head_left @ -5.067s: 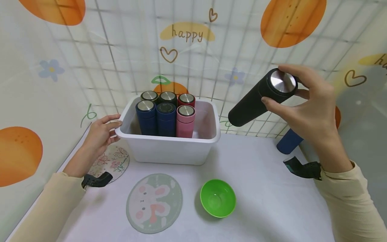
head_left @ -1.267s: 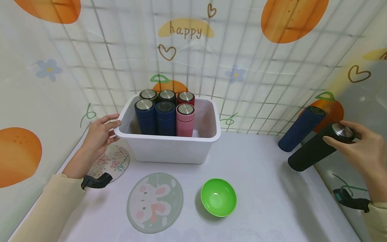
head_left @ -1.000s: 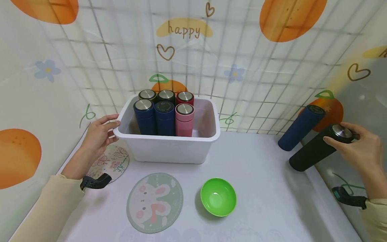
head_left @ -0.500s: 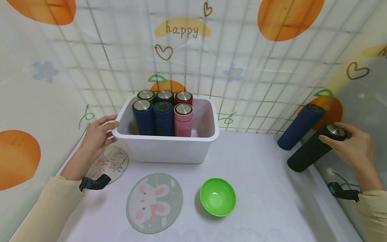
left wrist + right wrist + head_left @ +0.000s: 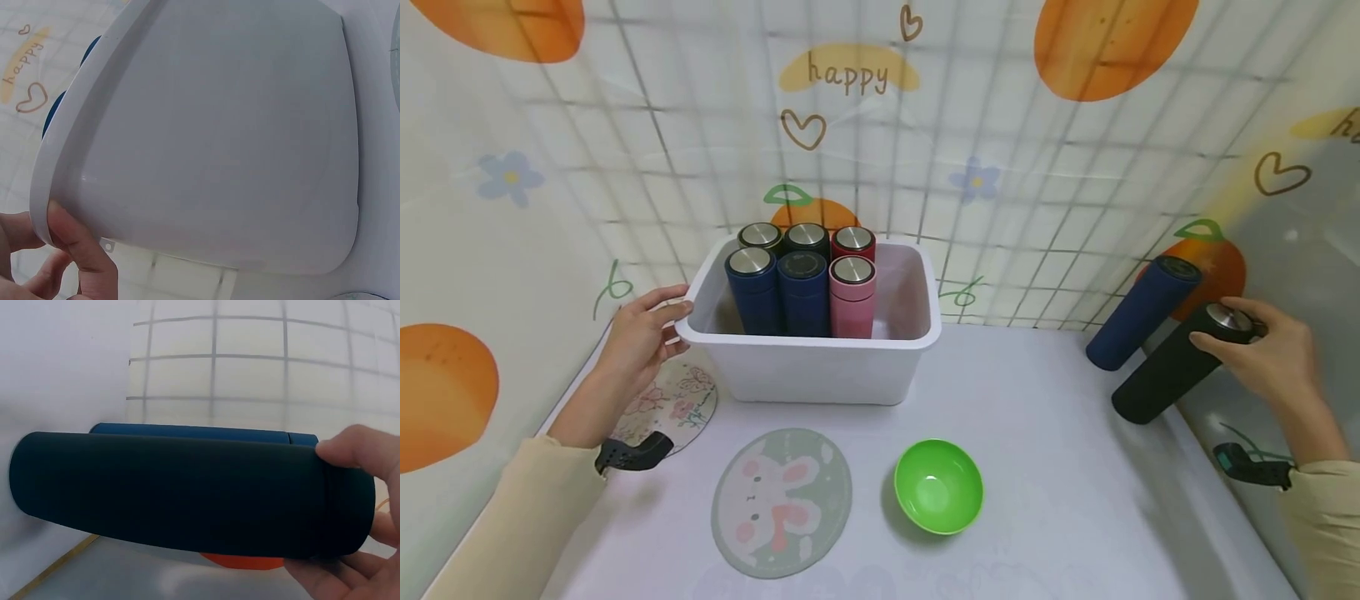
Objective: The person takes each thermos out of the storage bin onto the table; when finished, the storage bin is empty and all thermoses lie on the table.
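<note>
My left hand [image 5: 640, 333] pinches the left rim of a white plastic tub [image 5: 820, 375]; in the left wrist view the thumb and fingers [image 5: 84, 244] lie on either side of that rim. Upright inside the tub stand several thermos flasks, among them a pink flask [image 5: 852, 308] and a navy flask [image 5: 758, 296]. At the far right, my right hand [image 5: 1273, 354] grips a black thermos flask [image 5: 1172, 371] round its steel-topped lid end. Its base is low at the table; whether it touches is hard to tell. A blue flask [image 5: 1138, 317] stands close behind it.
A green bowl [image 5: 938, 487] stands near the front middle of the white table [image 5: 1060, 500]. Left of it lies a round rabbit mat [image 5: 781, 504], and a floral mat [image 5: 681, 404] is partly under my left arm. Printed curtains [image 5: 1037, 208] enclose the back and sides.
My right hand has carried the black flask from mid-air rightwards and down, beside the blue flask. Over the last second it has barely shifted. My left hand has kept its hold on the rim.
</note>
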A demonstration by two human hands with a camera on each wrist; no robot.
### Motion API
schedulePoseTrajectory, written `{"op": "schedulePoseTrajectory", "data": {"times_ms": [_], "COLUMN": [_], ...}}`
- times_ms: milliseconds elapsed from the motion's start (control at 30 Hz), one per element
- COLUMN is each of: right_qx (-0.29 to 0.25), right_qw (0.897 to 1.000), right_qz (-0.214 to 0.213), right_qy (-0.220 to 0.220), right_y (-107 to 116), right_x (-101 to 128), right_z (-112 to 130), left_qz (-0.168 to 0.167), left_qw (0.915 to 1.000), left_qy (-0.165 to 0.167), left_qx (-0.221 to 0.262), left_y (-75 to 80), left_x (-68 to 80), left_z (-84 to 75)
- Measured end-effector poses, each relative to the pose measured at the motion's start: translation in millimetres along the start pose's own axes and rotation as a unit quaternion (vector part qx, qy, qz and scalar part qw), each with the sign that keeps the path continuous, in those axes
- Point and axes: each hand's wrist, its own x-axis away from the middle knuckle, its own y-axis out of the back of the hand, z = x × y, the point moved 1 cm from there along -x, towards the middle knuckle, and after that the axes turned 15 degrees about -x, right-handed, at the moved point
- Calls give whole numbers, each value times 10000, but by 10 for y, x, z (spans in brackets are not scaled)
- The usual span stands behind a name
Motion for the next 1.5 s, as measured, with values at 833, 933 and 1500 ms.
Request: {"op": "schedulePoseTrajectory", "data": {"times_ms": [833,933,1500], "right_qx": [-494,-597,-940], "right_qw": [9984,9963,9801], "right_qz": [-273,-596,-1436], "right_qy": [-26,-152,994], "right_y": [3,23,84], "right_x": [81,84,236], "right_z": [-54,11,759], "left_qz": [95,103,83], "left_qw": [9998,9998,9997], "left_qy": [-154,-142,-35], "left_qx": [112,118,218], "left_y": [-4,-4,30], "left_x": [18,15,-8], "left_z": [9,13,32]}}
